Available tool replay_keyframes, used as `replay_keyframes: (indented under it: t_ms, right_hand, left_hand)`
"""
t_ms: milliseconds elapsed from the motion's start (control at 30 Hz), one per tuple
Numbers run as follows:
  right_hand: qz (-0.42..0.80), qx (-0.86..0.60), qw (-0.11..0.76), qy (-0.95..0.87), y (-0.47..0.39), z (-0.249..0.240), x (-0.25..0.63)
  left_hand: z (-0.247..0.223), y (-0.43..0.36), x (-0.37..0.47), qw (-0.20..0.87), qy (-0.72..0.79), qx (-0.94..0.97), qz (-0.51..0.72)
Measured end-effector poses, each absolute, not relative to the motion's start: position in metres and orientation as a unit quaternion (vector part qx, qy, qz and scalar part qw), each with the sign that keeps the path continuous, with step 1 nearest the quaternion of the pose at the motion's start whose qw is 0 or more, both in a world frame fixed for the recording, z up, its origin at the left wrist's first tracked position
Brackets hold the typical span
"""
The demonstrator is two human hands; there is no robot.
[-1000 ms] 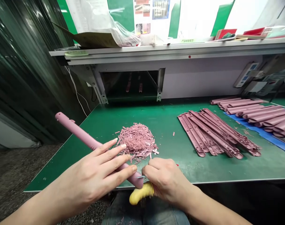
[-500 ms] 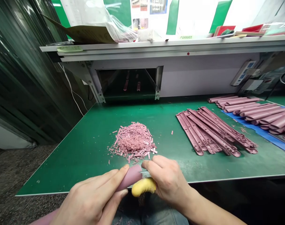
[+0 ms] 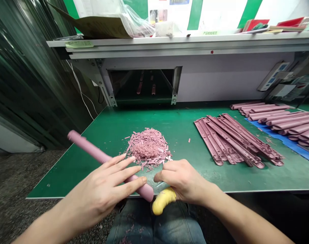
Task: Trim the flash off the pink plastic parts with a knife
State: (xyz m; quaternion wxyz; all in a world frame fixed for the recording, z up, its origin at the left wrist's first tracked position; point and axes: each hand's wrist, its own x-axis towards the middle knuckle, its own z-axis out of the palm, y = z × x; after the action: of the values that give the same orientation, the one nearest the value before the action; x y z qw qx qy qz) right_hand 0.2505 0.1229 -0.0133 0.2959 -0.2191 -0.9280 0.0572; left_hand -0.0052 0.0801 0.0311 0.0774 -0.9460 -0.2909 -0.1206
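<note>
A long pink plastic piece [image 3: 90, 149] with a rounded, tube-like back slants from the far left down to the table's front edge. My left hand [image 3: 103, 189] lies across its near part, fingers spread and stretched out over it, touching it from above. My right hand [image 3: 182, 179] is closed around a small thin blade [image 3: 159, 184], most of which the fingers hide. A yellow finger cover [image 3: 163, 201] sits on my right thumb, close beside the near end of the pink piece but apart from it.
A heap of pink shavings and strips [image 3: 149, 147] lies mid-table. To its right are stacked slotted pink strips [image 3: 228, 140], then more rounded pink pieces [image 3: 291, 122] on a blue sheet [image 3: 279, 136]. Behind, an opening [image 3: 144, 84] shows a belt with pink pieces.
My left hand has loosened from its wrap and spread its fingers; the pink piece has swung round to slant from far left to near right. My right hand and blade are off its end.
</note>
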Motion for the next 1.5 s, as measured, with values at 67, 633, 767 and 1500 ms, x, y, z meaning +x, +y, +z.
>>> replay_keyframes:
  t_ms: [67,633,767,1500]
  right_hand:
    - [0.058,-0.192,0.251,-0.947,0.13,-0.009,0.252]
    - [0.625,-0.383,0.478,-0.484,0.115,-0.025,0.262]
    - [0.457,-0.328,0.387,-0.731,0.088,-0.044,0.234]
    - [0.211,-0.311,0.336,-0.864,0.067,-0.067,0.197]
  left_hand:
    - [0.042,0.087,-0.008,0.073,-0.251,-0.961,-0.09]
    - [-0.02,0.054,0.016,-0.448,-0.49,-0.656,-0.358]
    - [-0.023,0.077,0.046,-0.613,-0.513,-0.28,-0.532]
    - [-0.017,0.099,0.056,-0.74,-0.276,-0.081,-0.608]
